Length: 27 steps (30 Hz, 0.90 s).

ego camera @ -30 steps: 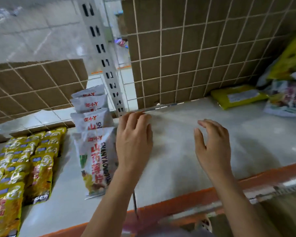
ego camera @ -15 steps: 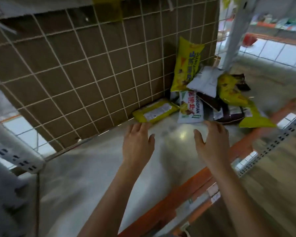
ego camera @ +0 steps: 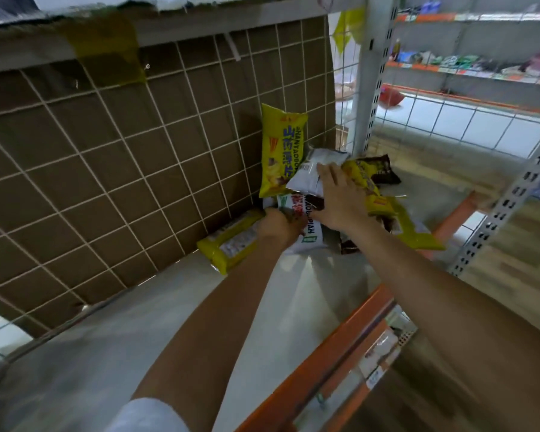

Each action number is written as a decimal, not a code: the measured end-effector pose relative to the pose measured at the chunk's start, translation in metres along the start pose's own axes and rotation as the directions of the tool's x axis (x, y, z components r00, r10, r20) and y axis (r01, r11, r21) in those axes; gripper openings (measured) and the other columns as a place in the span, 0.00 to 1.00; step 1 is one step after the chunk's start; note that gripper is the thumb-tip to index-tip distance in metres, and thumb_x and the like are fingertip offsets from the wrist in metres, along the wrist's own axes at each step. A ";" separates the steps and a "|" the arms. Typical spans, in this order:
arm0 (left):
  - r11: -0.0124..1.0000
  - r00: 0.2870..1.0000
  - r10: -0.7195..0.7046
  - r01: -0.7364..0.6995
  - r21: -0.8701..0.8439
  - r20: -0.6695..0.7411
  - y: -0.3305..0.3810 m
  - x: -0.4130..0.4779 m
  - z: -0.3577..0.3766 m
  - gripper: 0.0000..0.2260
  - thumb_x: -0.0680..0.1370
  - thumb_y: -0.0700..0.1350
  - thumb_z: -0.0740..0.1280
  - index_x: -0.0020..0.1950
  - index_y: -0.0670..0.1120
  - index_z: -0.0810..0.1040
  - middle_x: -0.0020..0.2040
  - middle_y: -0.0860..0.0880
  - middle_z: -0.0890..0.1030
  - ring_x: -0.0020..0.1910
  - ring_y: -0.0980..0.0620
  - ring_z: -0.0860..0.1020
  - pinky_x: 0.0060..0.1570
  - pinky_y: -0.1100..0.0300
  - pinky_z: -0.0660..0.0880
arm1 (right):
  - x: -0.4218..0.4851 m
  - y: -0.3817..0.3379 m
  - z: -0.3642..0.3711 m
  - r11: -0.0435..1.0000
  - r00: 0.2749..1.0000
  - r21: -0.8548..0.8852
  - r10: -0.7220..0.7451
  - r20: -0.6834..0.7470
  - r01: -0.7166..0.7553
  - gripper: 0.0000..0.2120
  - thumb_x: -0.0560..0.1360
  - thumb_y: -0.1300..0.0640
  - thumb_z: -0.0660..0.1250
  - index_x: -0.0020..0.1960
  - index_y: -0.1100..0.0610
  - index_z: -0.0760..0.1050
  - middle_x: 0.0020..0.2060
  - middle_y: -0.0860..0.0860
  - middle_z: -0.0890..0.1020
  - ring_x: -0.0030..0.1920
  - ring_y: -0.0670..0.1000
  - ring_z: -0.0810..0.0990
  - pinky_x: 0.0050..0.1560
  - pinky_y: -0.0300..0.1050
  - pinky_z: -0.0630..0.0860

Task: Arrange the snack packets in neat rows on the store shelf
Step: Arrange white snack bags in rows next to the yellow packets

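Observation:
A loose pile of snack packets lies at the right end of the shelf (ego camera: 169, 322). One yellow packet (ego camera: 281, 154) leans upright against the wire back panel. Another yellow packet (ego camera: 228, 244) lies flat at the pile's left. My left hand (ego camera: 278, 227) grips the edge of a white packet with red and green print (ego camera: 312, 240). My right hand (ego camera: 337, 201) lies flat on the pile, its straight fingers touching a plain white packet (ego camera: 309, 174). A yellow packet (ego camera: 412, 232) and a dark brown packet (ego camera: 384, 173) sit to its right.
A wire grid backed with brown board (ego camera: 122, 166) closes the shelf's rear. An orange rail (ego camera: 325, 353) runs along the front edge. Grey perforated posts (ego camera: 368, 88) stand at the right end. Another stocked shelf unit (ego camera: 468, 63) shows beyond.
The view swung right, away from the arranged rows. Both hands moved forward from above the bare shelf onto the pile, and the left hand took hold of the white printed packet.

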<state>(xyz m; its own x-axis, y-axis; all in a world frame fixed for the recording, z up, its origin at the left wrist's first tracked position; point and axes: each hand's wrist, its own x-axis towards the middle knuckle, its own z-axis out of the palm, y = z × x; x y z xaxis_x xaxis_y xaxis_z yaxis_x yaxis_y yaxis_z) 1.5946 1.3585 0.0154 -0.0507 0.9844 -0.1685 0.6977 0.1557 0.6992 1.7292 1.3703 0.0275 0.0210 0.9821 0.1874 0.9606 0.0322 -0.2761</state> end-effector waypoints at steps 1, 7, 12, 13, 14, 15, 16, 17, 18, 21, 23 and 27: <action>1.000 1.000 -0.020 0.020 0.015 -0.014 0.002 0.000 0.000 0.29 0.74 0.55 0.69 0.67 0.38 0.67 0.60 0.40 0.76 0.59 0.41 0.75 0.53 0.56 0.70 | 0.000 -0.001 0.003 1.000 0.999 -0.004 0.008 -0.039 -0.008 0.41 0.71 0.56 0.71 0.76 0.52 0.51 0.75 0.55 0.55 0.72 0.61 0.61 0.65 0.58 0.65; 0.981 0.996 -0.019 0.034 -0.190 0.083 -0.010 0.006 0.007 0.20 0.70 0.48 0.75 0.57 0.38 0.78 0.53 0.45 0.81 0.53 0.46 0.79 0.47 0.60 0.74 | -0.005 -0.001 0.008 0.990 0.980 0.114 -0.062 -0.189 0.084 0.27 0.75 0.63 0.62 0.73 0.54 0.62 0.71 0.55 0.65 0.63 0.62 0.70 0.58 0.53 0.69; 0.855 0.986 -0.094 0.151 -0.496 0.138 -0.036 -0.001 0.001 0.12 0.72 0.45 0.73 0.54 0.42 0.79 0.51 0.43 0.83 0.43 0.50 0.78 0.36 0.61 0.74 | -0.030 -0.011 0.010 0.931 0.941 0.288 -0.130 -0.312 0.223 0.20 0.76 0.63 0.62 0.68 0.58 0.70 0.66 0.57 0.72 0.65 0.60 0.69 0.62 0.49 0.62; 0.812 0.979 -0.142 0.200 -0.548 0.146 -0.041 -0.004 -0.003 0.11 0.73 0.45 0.72 0.53 0.43 0.79 0.50 0.44 0.83 0.44 0.49 0.79 0.39 0.59 0.76 | -0.036 -0.016 0.011 0.920 0.933 0.316 -0.119 -0.340 0.233 0.19 0.76 0.62 0.62 0.67 0.57 0.71 0.65 0.56 0.73 0.63 0.60 0.70 0.61 0.48 0.62; 0.767 0.969 -0.175 0.246 -0.593 0.176 -0.047 -0.008 -0.007 0.12 0.72 0.46 0.72 0.53 0.44 0.79 0.51 0.44 0.83 0.46 0.47 0.80 0.43 0.56 0.78 | -0.042 -0.021 0.010 0.911 0.922 0.336 -0.106 -0.372 0.241 0.18 0.76 0.59 0.63 0.65 0.57 0.73 0.63 0.56 0.75 0.62 0.61 0.72 0.60 0.48 0.63; 0.718 0.957 -0.197 0.288 -0.634 0.212 -0.055 -0.014 -0.013 0.14 0.71 0.46 0.73 0.54 0.45 0.79 0.51 0.45 0.83 0.48 0.45 0.80 0.46 0.53 0.79 | -0.049 -0.028 0.009 0.900 0.908 0.353 -0.097 -0.407 0.255 0.17 0.76 0.57 0.62 0.64 0.57 0.74 0.61 0.56 0.77 0.60 0.61 0.73 0.59 0.49 0.65; 0.673 0.945 -0.208 0.326 -0.664 0.252 -0.061 -0.022 -0.020 0.16 0.69 0.46 0.75 0.56 0.46 0.79 0.50 0.45 0.83 0.49 0.44 0.81 0.48 0.51 0.79 | -0.057 -0.037 0.006 0.886 0.892 0.375 -0.085 -0.444 0.272 0.17 0.75 0.54 0.62 0.62 0.57 0.75 0.59 0.55 0.79 0.57 0.60 0.75 0.58 0.51 0.67; 0.632 0.936 -0.209 0.351 -0.691 0.285 -0.069 -0.031 -0.027 0.19 0.68 0.45 0.75 0.57 0.46 0.79 0.50 0.45 0.83 0.50 0.44 0.81 0.49 0.50 0.79 | -0.065 -0.046 0.004 0.870 0.877 0.402 -0.068 -0.476 0.286 0.17 0.76 0.53 0.62 0.61 0.58 0.76 0.56 0.55 0.80 0.55 0.59 0.76 0.57 0.51 0.69; 0.595 0.931 -0.201 0.363 -0.717 0.305 -0.078 -0.040 -0.035 0.20 0.67 0.43 0.76 0.58 0.45 0.78 0.51 0.44 0.84 0.50 0.43 0.81 0.51 0.48 0.79 | -0.073 -0.055 0.002 0.854 0.867 0.433 -0.040 -0.497 0.288 0.17 0.76 0.50 0.62 0.60 0.59 0.76 0.52 0.55 0.82 0.53 0.58 0.77 0.55 0.50 0.69; 0.481 0.936 -0.159 0.351 -0.803 0.314 -0.106 -0.072 -0.058 0.15 0.71 0.37 0.73 0.56 0.42 0.79 0.52 0.40 0.83 0.48 0.43 0.82 0.49 0.52 0.80 | -0.093 -0.083 0.000 0.809 0.876 0.552 0.104 -0.471 0.201 0.23 0.76 0.42 0.58 0.57 0.59 0.77 0.45 0.57 0.82 0.48 0.58 0.78 0.45 0.40 0.66; 0.459 0.946 -0.131 0.323 -0.828 0.296 -0.122 -0.095 -0.076 0.11 0.72 0.35 0.71 0.53 0.42 0.79 0.50 0.41 0.84 0.43 0.45 0.83 0.43 0.55 0.81 | -0.102 -0.103 0.001 0.704 0.892 0.690 0.190 -0.410 0.167 0.21 0.77 0.43 0.59 0.57 0.60 0.76 0.46 0.55 0.81 0.47 0.51 0.80 0.39 0.33 0.69; 0.485 0.963 -0.182 0.263 -0.834 0.198 -0.158 -0.133 -0.111 0.16 0.68 0.29 0.72 0.51 0.43 0.77 0.46 0.43 0.85 0.46 0.43 0.83 0.45 0.50 0.81 | -0.112 -0.145 0.002 0.132 0.924 0.989 0.367 -0.108 0.063 0.09 0.80 0.52 0.61 0.58 0.52 0.72 0.50 0.43 0.78 0.46 0.32 0.78 0.44 0.28 0.73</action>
<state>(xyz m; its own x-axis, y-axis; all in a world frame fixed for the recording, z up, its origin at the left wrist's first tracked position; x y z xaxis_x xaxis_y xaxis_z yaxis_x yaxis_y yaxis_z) 1.4118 1.2125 0.0046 -0.0341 0.9035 -0.4273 -0.2704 0.4032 0.8742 1.5868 1.2563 0.0445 0.4014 0.8993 0.1735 -0.1463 0.2499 -0.9572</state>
